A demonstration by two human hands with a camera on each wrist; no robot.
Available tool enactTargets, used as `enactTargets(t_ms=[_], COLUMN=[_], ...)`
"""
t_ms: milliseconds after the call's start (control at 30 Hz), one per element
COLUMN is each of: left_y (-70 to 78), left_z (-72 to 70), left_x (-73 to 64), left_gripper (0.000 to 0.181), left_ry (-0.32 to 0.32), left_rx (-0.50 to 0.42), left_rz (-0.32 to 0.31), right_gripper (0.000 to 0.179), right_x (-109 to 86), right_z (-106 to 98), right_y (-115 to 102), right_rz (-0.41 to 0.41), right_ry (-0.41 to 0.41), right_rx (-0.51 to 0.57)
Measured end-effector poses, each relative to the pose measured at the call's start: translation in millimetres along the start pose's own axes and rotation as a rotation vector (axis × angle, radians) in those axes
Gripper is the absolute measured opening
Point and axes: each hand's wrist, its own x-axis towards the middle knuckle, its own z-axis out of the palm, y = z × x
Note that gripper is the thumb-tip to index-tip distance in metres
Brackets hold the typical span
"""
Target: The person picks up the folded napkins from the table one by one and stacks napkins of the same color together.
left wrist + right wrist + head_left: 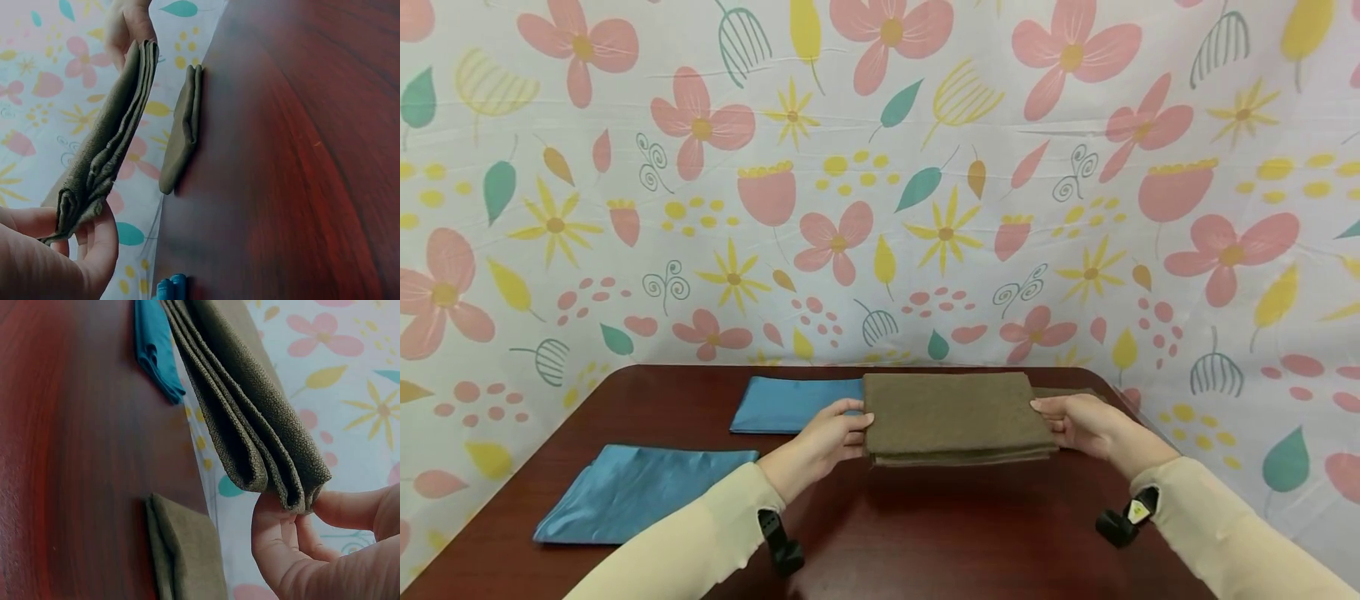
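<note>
A folded olive-brown cloth is held up above the table between both hands, its stacked layers showing along the near edge. My left hand pinches its left end, thumb on top and fingers beneath. At the opposite end, my right hand grips the cloth the same way. Both wrist views show the layers of the cloth hanging clear of the tabletop. Behind the raised cloth, a second folded brown cloth lies on the table, mostly hidden in the head view.
On the dark red-brown table, a folded blue cloth lies at the back, left of the held cloth. Another blue cloth, less squarely laid, rests at the front left. A flower-printed curtain stands directly behind the table.
</note>
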Motion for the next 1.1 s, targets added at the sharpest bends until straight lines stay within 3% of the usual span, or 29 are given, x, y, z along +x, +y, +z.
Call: enactTargets(t_ms=[67,200,267,333,567,800,1100], left_y=[0.6,1.6,2.6,3.7,7.7,5.1,8.4], left_z=[1.4,4.5,6.4,8.3,13.9,14.2,28.6], left_x=[3.7,10.9,14.3,18.0,29.6,33.2,50.7], left_gripper=[0.049,0.047,0.047,0.048,0.052,0.050,0.046], left_ry=[0.001,0.011,0.021,0.024,0.018,0.048,0.094], left_rx=[0.001,-0.002,-0.007,-0.017,-0.050,-0.057,-0.125], left_rz=[0.017,0.034,0.033,0.036,0.058,0.051,0.097], right_gripper=[0.015,0.053,0.061,0.059,0.020,0.069,0.067], right_x=[1.7,4.5,6.2,7.8,15.9,26.2,31.1], right_z=[-2,-6,-8,-11,-18,-20,-39], right_y=[-2,-5,-6,-8,-13,-16,-24], right_rz=[-0.002,-0.016,-0.016,-0.011,0.003,0.001,0.012], right_ry=[0.005,0.005,0.003,0.002,0.010,-0.007,-0.022], right_rx=[-0.020,-0.071,-0.072,-0.056,-0.029,-0.075,-0.158])
